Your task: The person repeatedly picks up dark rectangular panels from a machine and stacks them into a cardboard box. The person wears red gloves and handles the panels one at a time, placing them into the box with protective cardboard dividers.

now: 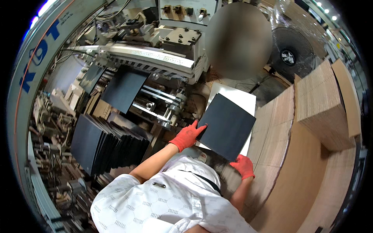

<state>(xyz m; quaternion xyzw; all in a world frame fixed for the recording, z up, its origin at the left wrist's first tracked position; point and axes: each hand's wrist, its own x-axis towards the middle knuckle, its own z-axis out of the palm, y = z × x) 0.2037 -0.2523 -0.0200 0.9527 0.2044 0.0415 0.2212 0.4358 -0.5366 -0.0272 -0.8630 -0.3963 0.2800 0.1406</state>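
A square black board [226, 126] lies over a white panel [237, 95] in front of me, tilted in the view. My left hand [186, 136], in a red glove, is at the board's left edge, with fingertips over its top face. Its fingers close on that edge. At the near corner my right hand [243, 167], also red-gloved, pinches the board with bent fingers. The undersides of both grips are hidden.
Left of me a machine holds another black board [125, 88] by its metal rails [159, 101]. Below it leans a stack of black boards [110, 145]. Stacked cardboard [320, 106] fills the right side, with a black fan [289, 56] behind. A round patch at the top is blurred.
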